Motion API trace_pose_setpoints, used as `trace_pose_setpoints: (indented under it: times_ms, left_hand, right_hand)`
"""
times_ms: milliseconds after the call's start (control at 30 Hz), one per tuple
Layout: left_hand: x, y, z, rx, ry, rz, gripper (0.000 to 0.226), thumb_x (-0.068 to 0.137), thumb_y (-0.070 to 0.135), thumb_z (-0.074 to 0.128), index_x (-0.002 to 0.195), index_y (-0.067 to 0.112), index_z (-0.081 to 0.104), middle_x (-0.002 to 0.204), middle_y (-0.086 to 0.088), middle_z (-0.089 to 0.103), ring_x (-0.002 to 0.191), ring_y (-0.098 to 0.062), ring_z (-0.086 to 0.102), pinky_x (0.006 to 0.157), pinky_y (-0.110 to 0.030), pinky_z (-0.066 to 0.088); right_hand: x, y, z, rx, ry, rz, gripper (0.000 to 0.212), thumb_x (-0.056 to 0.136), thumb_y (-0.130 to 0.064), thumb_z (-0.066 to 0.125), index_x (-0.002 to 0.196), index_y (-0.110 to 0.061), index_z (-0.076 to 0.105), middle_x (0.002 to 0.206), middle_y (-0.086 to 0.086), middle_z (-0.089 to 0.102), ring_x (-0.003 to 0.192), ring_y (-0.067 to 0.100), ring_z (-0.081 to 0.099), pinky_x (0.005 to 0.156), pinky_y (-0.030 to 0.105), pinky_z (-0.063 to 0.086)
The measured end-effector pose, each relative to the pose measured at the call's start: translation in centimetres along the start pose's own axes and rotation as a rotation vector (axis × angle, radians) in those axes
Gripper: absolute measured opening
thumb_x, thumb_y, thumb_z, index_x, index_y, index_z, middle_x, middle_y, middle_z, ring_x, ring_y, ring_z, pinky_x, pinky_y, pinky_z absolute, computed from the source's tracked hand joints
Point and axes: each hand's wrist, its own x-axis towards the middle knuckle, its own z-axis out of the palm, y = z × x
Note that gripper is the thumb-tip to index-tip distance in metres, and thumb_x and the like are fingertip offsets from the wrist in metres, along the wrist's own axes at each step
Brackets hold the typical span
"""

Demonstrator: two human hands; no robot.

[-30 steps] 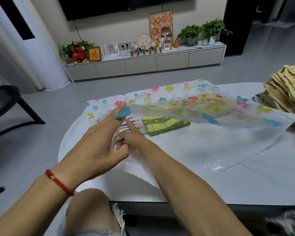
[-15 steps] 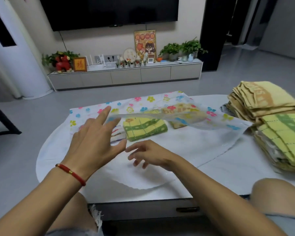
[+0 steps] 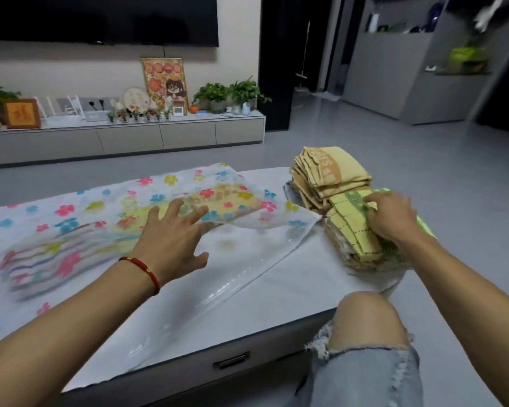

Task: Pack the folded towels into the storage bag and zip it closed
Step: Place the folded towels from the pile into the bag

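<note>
Reaching: right hand [image 3: 390, 217] curled on green-checked towel [image 3: 356, 230] atop towel stack [image 3: 335, 183], table's [image 3: 291, 292] 3 o'clock edge.
Left hand [image 3: 172, 236]: fingers spread, uncurled, at storage bag's [image 3: 80, 207] lifted flap.
Room: bare tabletop at 5 o'clock.
Bag: table's 9 o'clock, towels inside.
</note>
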Motion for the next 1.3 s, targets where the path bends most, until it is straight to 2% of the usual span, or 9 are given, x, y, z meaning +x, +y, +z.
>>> trace_pose_setpoints:
  times_ms: [133,267,467,533,667,800,967,1167,1300]
  left_hand:
    - [1.1,-0.9,-0.9,-0.054,0.029,-0.045,0.07,0.082,0.061,0.055,0.145,0.034,0.041,0.159,0.011,0.031,0.137,-0.035,0.031,0.098,-0.053,0.045]
    - [2.1,-2.4,-2.2,-0.098,0.074,-0.082,0.075,0.08,0.059,0.061,0.147,0.033,0.039,0.156,0.016,0.035,0.136,-0.034,0.035,0.091,-0.049,0.051]
    - [3.6,-4.1,-4.6,-0.134,0.121,-0.111,0.078,0.081,0.057,0.066,0.148,0.027,0.038,0.154,0.007,0.041,0.131,-0.034,0.04,0.089,-0.058,0.052]
    - [3.8,-4.6,-5.2,-0.133,0.137,-0.122,0.08,0.081,0.058,0.065,0.149,0.026,0.036,0.156,0.005,0.039,0.131,-0.035,0.039,0.088,-0.058,0.052]
    - [4.6,-5.3,-5.9,-0.148,0.136,-0.106,0.085,0.081,0.055,0.067,0.151,0.022,0.032,0.16,0.004,0.031,0.126,-0.035,0.041,0.09,-0.055,0.052]
    - [5.4,-5.9,-6.5,-0.203,0.106,-0.096,0.086,0.081,0.045,0.07,0.152,0.021,0.028,0.162,0.004,0.025,0.129,-0.034,0.04,0.099,-0.055,0.047]
    - [5.8,-6.5,-7.1,-0.237,0.098,-0.102,0.082,0.082,0.038,0.068,0.152,0.018,0.029,0.163,0.002,0.023,0.131,-0.034,0.041,0.107,-0.053,0.041]
    - [5.8,-6.6,-8.8,-0.295,0.134,-0.138,0.078,0.081,0.032,0.064,0.151,0.017,0.032,0.163,0.005,0.021,0.132,-0.033,0.04,0.108,-0.049,0.04]
    - [5.2,-7.2,-9.4,-0.312,0.161,-0.135,0.077,0.079,0.024,0.062,0.15,0.019,0.034,0.163,0.009,0.021,0.13,-0.032,0.042,0.104,-0.048,0.044]
  right_hand:
    - [2.2,2.7,0.4,-0.033,-0.194,0.228,0.054,0.103,-0.035,0.041,0.156,-0.033,0.035,0.153,0.023,0.044,0.136,0.046,0.042,0.112,0.053,0.036]
    - [3.2,3.3,-1.3,0.158,-0.11,0.243,0.054,0.092,-0.028,0.068,0.143,-0.036,0.055,0.145,0.019,0.053,0.129,0.043,0.051,0.105,0.049,0.045]
    - [3.0,3.9,-6.2,0.4,-0.357,0.051,0.046,0.09,-0.016,0.077,0.126,-0.042,0.065,0.139,0.011,0.055,0.109,0.033,0.063,0.091,0.049,0.058]
    - [2.0,3.0,-8.1,0.586,-0.417,-0.016,0.036,0.093,-0.019,0.072,0.115,-0.046,0.07,0.13,0.004,0.061,0.102,0.034,0.07,0.073,0.043,0.064]
    - [-0.8,-1.2,-9.7,0.836,-0.663,-0.12,0.032,0.098,-0.016,0.064,0.12,-0.04,0.068,0.123,0.015,0.068,0.091,0.041,0.076,0.069,0.047,0.063]
    - [-4.6,-8.9,-6.9,0.959,-0.92,-0.305,0.031,0.105,-0.003,0.048,0.116,-0.024,0.069,0.099,0.009,0.075,0.072,0.023,0.074,0.054,0.03,0.06]
    - [-7.4,-20.4,1.6,1.058,-1.203,-0.375,0.039,0.102,0.004,0.045,0.12,-0.019,0.071,0.11,0.011,0.074,0.082,0.025,0.069,0.066,0.032,0.063]
    - [-0.9,-29.2,11.1,1.838,-0.716,0.081,0.04,0.101,0.007,0.044,0.128,-0.018,0.061,0.117,0.02,0.068,0.09,0.03,0.07,0.08,0.043,0.06]
    - [0.9,-28.5,16.7,1.548,-0.421,0.249,0.04,0.103,0.001,0.05,0.137,-0.019,0.055,0.109,0.02,0.065,0.049,0.016,0.064,0.039,0.027,0.052]
